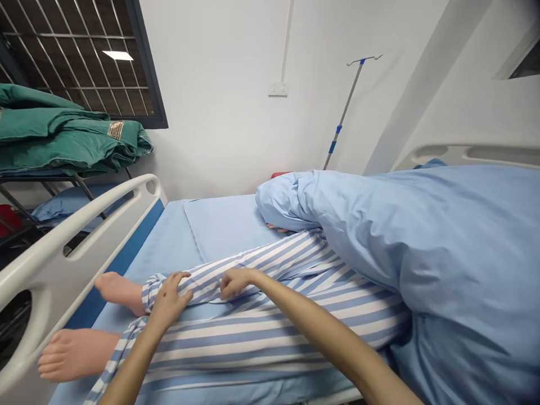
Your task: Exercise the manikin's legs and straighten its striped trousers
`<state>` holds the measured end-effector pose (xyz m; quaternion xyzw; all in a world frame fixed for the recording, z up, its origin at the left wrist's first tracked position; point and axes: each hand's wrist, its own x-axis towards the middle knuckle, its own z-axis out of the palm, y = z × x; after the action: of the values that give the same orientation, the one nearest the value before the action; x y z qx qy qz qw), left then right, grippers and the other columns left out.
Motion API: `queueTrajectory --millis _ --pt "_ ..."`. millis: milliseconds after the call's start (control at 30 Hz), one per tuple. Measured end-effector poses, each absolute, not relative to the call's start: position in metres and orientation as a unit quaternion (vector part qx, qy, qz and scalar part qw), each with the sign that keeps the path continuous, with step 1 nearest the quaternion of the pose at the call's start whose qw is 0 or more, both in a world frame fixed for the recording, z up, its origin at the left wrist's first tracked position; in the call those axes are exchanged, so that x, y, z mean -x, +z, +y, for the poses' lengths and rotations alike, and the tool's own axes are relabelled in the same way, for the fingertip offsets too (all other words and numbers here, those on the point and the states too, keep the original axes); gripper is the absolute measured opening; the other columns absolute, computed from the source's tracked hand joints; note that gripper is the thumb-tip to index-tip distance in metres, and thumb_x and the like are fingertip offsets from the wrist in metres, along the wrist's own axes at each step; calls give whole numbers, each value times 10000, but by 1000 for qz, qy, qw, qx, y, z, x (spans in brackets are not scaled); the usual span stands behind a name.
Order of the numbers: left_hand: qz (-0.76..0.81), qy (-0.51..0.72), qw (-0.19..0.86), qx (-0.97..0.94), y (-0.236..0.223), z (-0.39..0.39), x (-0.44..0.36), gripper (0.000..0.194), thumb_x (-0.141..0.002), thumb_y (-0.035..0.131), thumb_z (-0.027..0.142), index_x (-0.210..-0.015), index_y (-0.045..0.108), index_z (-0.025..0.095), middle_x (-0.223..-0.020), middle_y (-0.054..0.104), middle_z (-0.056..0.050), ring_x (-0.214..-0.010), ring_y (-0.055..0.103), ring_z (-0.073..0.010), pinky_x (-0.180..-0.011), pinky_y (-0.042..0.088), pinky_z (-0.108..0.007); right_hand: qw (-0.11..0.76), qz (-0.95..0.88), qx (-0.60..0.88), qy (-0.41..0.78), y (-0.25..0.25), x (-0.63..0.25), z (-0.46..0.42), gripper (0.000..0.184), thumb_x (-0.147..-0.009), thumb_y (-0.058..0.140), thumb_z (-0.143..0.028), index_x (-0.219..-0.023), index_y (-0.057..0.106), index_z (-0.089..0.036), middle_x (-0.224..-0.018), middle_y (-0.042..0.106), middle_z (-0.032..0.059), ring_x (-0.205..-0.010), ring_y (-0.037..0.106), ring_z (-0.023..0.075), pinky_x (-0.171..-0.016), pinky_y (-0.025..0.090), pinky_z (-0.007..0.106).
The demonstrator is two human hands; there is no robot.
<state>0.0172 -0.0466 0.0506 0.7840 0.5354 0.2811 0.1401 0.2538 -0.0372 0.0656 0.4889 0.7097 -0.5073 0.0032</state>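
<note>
A figure in blue-and-white striped trousers (236, 343) lies on the bed, bare feet (73, 354) toward the footboard; the smooth feet look like a manikin's. Over the far shin, near the ankle, my left hand (169, 299) rests on the cloth with thumb and fingers apart. My right hand (237, 282) is at the same leg, farther up toward the knee. Its fingers are curled in against the striped cloth and look closed on it. A light blue quilt (422, 225) covers the upper body and is folded back over the thighs.
A white footboard (84, 242) stands at the left end of the bed. Beyond it, folded green bedding (71, 135) lies on a rack. An IV pole (346, 112) rises behind the bed, near a wall socket (278, 89). A headboard (472, 153) is at the right.
</note>
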Motion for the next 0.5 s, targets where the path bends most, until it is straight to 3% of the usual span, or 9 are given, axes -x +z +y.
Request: queueTrajectory --millis 100,267,500 --pt "516 180 124 -828 37 -6 -21 477 -680 481 291 -1140 524 176 -1164 550 -102 -1099 495 -246 -954 369 -353 30 683 -497 -535 44 -278 -36 116 -624 672 -253 -681 680 -153 -551 595 -27 -512 559 98 -510 417 181" --pt "538 -36 156 -828 22 25 1 725 -610 555 342 -1303 399 194 -1298 507 -117 -1145 491 -272 -947 372 -336 35 682 -476 -553 15 -291 -30 151 -623 658 -279 -731 669 -174 -572 589 -37 -524 564 103 -507 428 184" --pt "541 -129 73 -828 22 23 12 677 -630 510 429 -1268 410 228 -1165 603 -106 -1006 580 -293 -804 433 -359 64 745 -449 -488 4 -283 -29 226 -613 638 -359 -753 663 -183 -614 615 -30 -620 583 127 -559 424 202"
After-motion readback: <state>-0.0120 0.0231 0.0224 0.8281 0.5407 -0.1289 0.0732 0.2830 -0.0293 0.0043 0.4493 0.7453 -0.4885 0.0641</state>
